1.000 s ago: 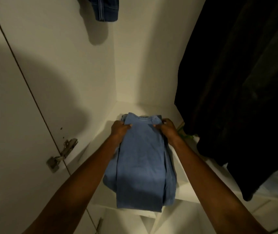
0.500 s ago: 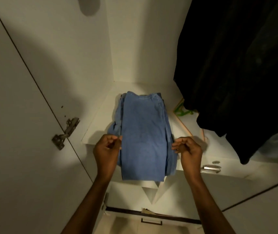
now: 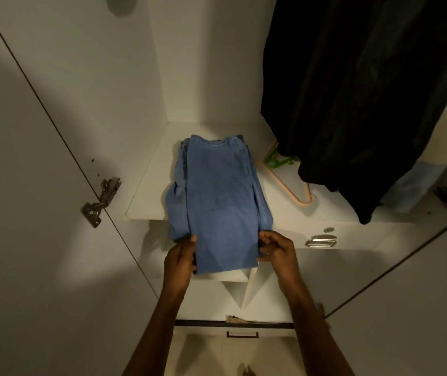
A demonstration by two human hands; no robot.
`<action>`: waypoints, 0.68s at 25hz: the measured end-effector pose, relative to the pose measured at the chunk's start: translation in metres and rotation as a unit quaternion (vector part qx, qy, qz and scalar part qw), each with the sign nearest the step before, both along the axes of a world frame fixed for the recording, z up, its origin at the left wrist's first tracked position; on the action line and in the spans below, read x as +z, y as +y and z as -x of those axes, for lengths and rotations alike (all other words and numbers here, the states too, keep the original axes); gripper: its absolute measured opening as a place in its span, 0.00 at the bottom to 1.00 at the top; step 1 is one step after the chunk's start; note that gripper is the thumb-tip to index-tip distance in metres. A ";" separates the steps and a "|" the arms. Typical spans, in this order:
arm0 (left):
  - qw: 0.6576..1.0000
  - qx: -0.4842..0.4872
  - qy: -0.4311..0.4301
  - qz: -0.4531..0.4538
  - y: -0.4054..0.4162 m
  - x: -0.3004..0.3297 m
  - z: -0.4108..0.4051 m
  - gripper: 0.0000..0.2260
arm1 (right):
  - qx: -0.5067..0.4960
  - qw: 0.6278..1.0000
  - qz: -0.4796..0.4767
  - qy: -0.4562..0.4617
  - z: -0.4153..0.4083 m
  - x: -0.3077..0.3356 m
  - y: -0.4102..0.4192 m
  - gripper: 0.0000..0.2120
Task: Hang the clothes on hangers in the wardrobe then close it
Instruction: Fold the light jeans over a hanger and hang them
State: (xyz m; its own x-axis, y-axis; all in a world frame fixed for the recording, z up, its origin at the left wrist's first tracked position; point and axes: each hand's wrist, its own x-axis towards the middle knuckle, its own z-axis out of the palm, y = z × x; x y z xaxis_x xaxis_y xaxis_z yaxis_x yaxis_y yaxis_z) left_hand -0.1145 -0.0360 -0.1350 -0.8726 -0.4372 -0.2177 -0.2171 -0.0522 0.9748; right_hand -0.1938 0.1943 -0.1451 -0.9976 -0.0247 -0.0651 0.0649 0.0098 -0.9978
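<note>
Both hands are gripping the near end of the folded jeans point(image 3: 222, 202) lying on the wardrobe shelf point(image 3: 146, 196): left hand point(image 3: 180, 257), right hand point(image 3: 278, 246).

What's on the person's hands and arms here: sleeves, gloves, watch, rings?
Nothing is visibly worn. The left hand and right hand are bare, with no gloves. Both forearms are uncovered down to the frame's bottom edge, so no sleeve shows. No watch or bracelet at either wrist; the dim light makes rings hard to rule out.
</note>
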 end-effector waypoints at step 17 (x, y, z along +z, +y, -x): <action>0.996 -0.080 -0.021 -0.032 -0.012 0.004 -0.004 0.09 | 0.140 0.981 0.064 -0.117 0.007 0.009 0.020 0.06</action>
